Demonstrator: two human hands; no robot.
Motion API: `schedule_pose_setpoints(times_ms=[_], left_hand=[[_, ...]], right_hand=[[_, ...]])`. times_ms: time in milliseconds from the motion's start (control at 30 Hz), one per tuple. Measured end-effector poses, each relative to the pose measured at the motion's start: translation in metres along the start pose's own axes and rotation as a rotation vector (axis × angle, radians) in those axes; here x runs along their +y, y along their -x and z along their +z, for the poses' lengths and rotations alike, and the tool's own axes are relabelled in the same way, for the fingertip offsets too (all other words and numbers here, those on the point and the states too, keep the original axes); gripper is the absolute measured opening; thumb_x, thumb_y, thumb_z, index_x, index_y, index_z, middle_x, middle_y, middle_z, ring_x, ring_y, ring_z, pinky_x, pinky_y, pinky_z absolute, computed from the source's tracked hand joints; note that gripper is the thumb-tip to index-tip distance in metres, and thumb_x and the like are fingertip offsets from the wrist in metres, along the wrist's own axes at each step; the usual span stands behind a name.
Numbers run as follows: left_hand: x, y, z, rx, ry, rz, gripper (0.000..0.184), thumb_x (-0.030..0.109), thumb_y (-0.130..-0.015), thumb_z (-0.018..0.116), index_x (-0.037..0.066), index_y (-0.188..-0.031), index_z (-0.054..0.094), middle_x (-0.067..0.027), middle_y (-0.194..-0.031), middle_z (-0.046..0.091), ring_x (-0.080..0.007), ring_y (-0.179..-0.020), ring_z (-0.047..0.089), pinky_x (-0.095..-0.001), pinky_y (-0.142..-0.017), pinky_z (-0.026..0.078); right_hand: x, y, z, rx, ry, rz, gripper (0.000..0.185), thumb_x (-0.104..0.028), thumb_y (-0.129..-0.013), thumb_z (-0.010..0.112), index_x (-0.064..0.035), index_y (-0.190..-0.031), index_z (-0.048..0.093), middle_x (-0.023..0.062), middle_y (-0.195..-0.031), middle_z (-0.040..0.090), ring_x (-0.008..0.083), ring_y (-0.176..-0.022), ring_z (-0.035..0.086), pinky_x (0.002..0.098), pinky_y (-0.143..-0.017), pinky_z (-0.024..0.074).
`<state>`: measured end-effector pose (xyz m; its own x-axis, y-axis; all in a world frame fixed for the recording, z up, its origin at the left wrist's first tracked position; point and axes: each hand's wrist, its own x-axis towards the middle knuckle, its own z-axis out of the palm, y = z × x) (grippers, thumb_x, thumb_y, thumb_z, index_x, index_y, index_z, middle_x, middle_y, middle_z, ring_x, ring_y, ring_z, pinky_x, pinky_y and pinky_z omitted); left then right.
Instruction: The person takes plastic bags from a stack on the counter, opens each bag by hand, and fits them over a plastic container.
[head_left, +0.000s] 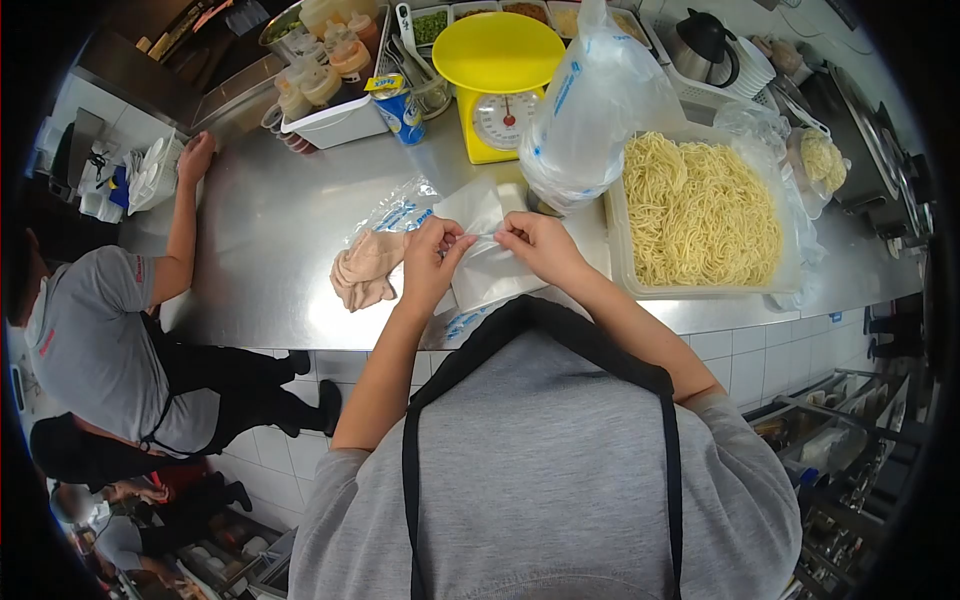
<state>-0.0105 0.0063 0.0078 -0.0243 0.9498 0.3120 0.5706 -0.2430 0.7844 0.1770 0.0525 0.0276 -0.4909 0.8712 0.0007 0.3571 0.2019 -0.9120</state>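
Note:
Both of my hands pinch a clear plastic bag (482, 262) over the steel counter, close to its front edge. My left hand (434, 252) has thumb and fingers pressed together on the bag's left side. A short way to the right, my right hand (540, 246) grips it in the same manner. A crumpled beige cloth (362, 272) lies just left of my left hand. Behind it is a clear plastic wrapper with blue print (398, 208). To the right of my right hand stands a large tub (622, 262) filled with yellow noodles (705, 215).
A yellow kitchen scale (490, 128) stands at the back, beside a tall plastic-wrapped stack (575, 135) and a blue can (402, 112). Sauce bottles (345, 55) fill a white bin (335, 130). A black jug (700, 45) is at back right. Co-workers (100, 310) stand at left.

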Motion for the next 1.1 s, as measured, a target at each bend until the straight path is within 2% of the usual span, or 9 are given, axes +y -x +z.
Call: schedule_pose_setpoints(times_ms=[100,267,333,467,600,733,833,1033,1100], left_hand=[[0.015,0.001,0.004,0.174,0.025,0.022,0.026,0.019,-0.073,0.072,0.003,-0.083,0.054,-0.0068,-0.074,0.053,-0.0164,-0.065,0.049,-0.0283,-0.066,0.039],[0.023,-0.005,0.002,-0.067,0.192,-0.044,0.023,0.016,-0.076,0.068,0.001,-0.085,0.053,-0.005,-0.076,0.053,-0.0133,-0.069,0.049,-0.0257,-0.064,0.041],[0.011,-0.004,-0.005,-0.062,0.26,-0.077,0.016,0.013,-0.082,0.063,0.001,-0.083,0.053,-0.0033,-0.075,0.054,-0.0104,-0.066,0.048,-0.0242,-0.063,0.041],[-0.01,0.007,-0.048,0.335,0.541,-0.513,0.016,0.02,-0.087,0.056,0.005,-0.087,0.055,-0.0023,-0.074,0.054,-0.0089,-0.064,0.05,-0.022,-0.06,0.043],[-0.039,0.024,-0.085,0.21,0.826,-0.886,0.029,0.034,-0.087,0.054,0.006,-0.09,0.056,-0.0034,-0.071,0.054,-0.0112,-0.061,0.053,-0.0217,-0.056,0.045],[-0.03,0.029,-0.081,0.189,0.65,-0.88,0.029,0.032,-0.086,0.057,0.003,-0.09,0.057,-0.0022,-0.07,0.054,-0.0096,-0.059,0.052,-0.0201,-0.052,0.043],[-0.034,0.031,-0.075,0.146,0.445,-0.574,0.029,0.03,-0.086,0.059,0.002,-0.092,0.058,0.0005,-0.068,0.054,-0.007,-0.057,0.05,-0.0192,-0.051,0.041],[0.004,0.014,-0.093,0.291,0.18,-0.58,0.032,0.021,-0.087,0.06,0.003,-0.062,0.05,0.0039,-0.061,0.046,-0.0044,-0.052,0.036,-0.0212,-0.047,0.03],[0.033,0.004,-0.1,0.438,0.127,-0.419,0.043,0.023,-0.085,0.062,0.004,-0.053,0.04,0.0023,-0.063,0.044,-0.0058,-0.055,0.033,-0.0226,-0.049,0.027]], right_hand=[[0.003,-0.001,0.002,-0.002,-0.049,0.011,0.026,-0.023,-0.075,0.069,-0.002,-0.069,0.054,0.0064,-0.057,0.051,0.0158,-0.053,0.05,0.0302,-0.053,0.0404],[0.005,0.0,0.006,-0.056,-0.038,-0.039,0.032,-0.022,-0.073,0.072,-0.0031,-0.063,0.049,0.0039,-0.055,0.049,0.0118,-0.052,0.047,0.0276,-0.05,0.0382],[0.005,0.003,0.003,-0.102,-0.034,-0.023,0.031,-0.019,-0.077,0.071,-0.0063,-0.064,0.046,-0.0049,-0.06,0.047,0.0032,-0.055,0.04,0.0206,-0.049,0.0341],[0.026,0.003,0.001,-0.086,-0.277,0.084,0.025,-0.024,-0.08,0.067,-0.0036,-0.071,0.055,-0.0011,-0.063,0.055,0.0056,-0.057,0.046,0.0236,-0.053,0.0374],[0.032,0.007,0.008,-0.111,-0.431,0.146,0.022,-0.022,-0.082,0.064,-0.0028,-0.074,0.055,-0.0024,-0.067,0.056,0.0057,-0.059,0.047,0.0223,-0.055,0.039],[0.038,0.008,0.01,-0.176,-0.364,0.128,0.015,-0.019,-0.086,0.06,-0.0041,-0.081,0.058,-0.0033,-0.071,0.055,0.0042,-0.063,0.048,0.02,-0.06,0.04],[0.036,0.008,0.01,-0.151,-0.341,0.146,0.016,-0.019,-0.086,0.06,-0.0027,-0.083,0.059,-0.0005,-0.071,0.058,0.0064,-0.064,0.051,0.0223,-0.061,0.0425],[0.027,0.011,0.011,-0.094,-0.505,0.191,0.014,-0.017,-0.085,0.061,-0.0045,-0.083,0.055,-0.0004,-0.075,0.057,0.0054,-0.069,0.049,0.021,-0.066,0.0412],[0.013,0.014,0.009,-0.096,-0.563,0.165,0.013,-0.016,-0.084,0.062,-0.0054,-0.082,0.054,-0.0013,-0.074,0.056,0.005,-0.069,0.048,0.0206,-0.066,0.0409]])
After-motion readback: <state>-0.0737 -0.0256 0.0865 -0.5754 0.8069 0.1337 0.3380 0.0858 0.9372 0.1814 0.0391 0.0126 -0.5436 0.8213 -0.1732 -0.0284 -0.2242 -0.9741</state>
